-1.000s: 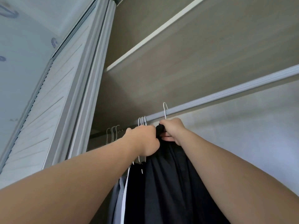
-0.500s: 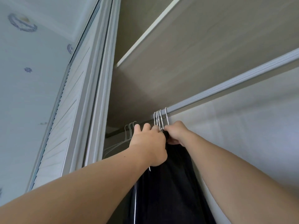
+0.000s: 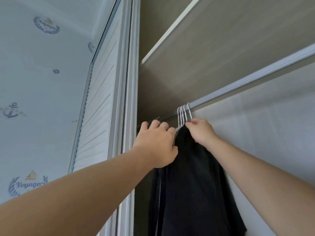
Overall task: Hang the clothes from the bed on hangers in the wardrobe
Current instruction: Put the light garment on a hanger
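Pinching the outermost hanger (image 3: 189,114) at its neck, the right hand (image 3: 202,132) is being used as guide; the left hand (image 3: 156,143), fingers spread and gripping nothing, is being pressed against the dark clothes (image 3: 192,184). Full seating over the rail (image 3: 255,76) is being advised before release.

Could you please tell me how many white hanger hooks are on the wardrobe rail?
4, bunched side by side on the rail: white hooks directly above the right hand and dark garment. Others may hide behind the left hand.
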